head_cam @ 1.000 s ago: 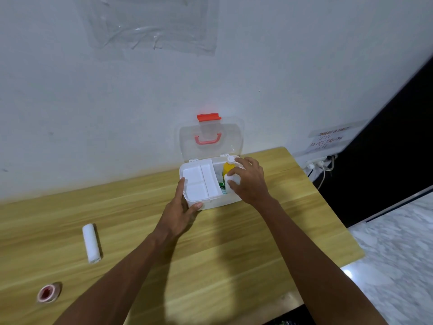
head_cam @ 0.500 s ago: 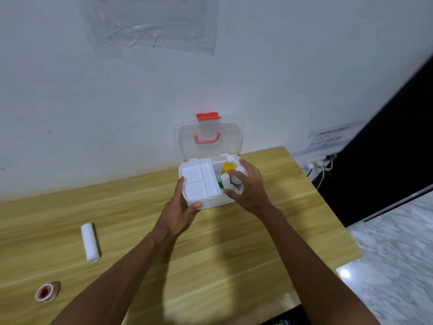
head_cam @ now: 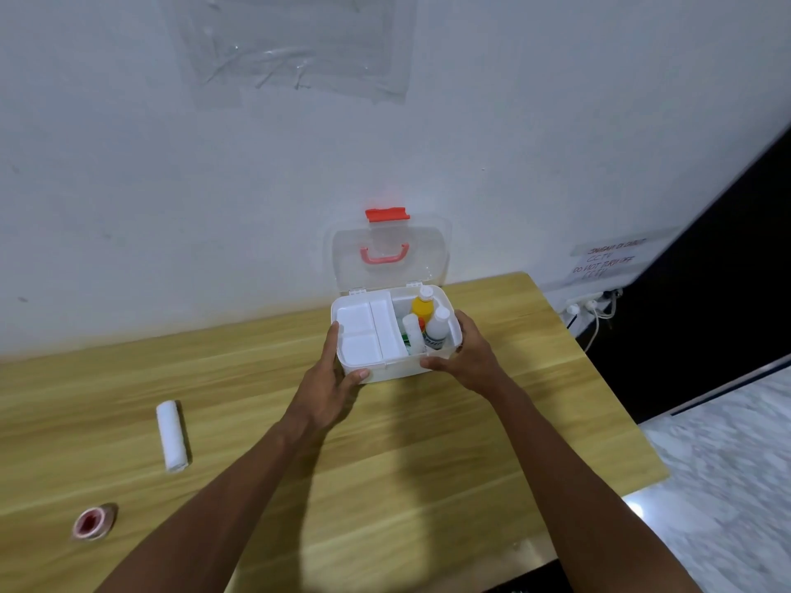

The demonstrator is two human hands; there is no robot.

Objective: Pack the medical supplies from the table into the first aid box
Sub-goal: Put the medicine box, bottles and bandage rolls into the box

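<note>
The white first aid box (head_cam: 400,371) stands at the table's far edge, its clear lid (head_cam: 389,254) with red handle up against the wall. A white divider tray (head_cam: 364,331) fills its left half. In the right half stand a yellow bottle (head_cam: 421,306), a white bottle (head_cam: 438,325) and a white roll (head_cam: 411,331). My left hand (head_cam: 331,378) grips the box's front left corner. My right hand (head_cam: 464,355) holds its front right corner. A white bandage roll (head_cam: 172,435) and a red-cored tape roll (head_cam: 92,522) lie on the table at the left.
The wooden table (head_cam: 385,464) ends at the right, above a marble floor (head_cam: 727,485). A power strip with cables (head_cam: 593,303) hangs at the wall right of the table. A taped paper note (head_cam: 608,261) sits above it.
My right hand let go of the white bottle inside the box and moved down to the box's front right corner. The left hand stayed on the box.
</note>
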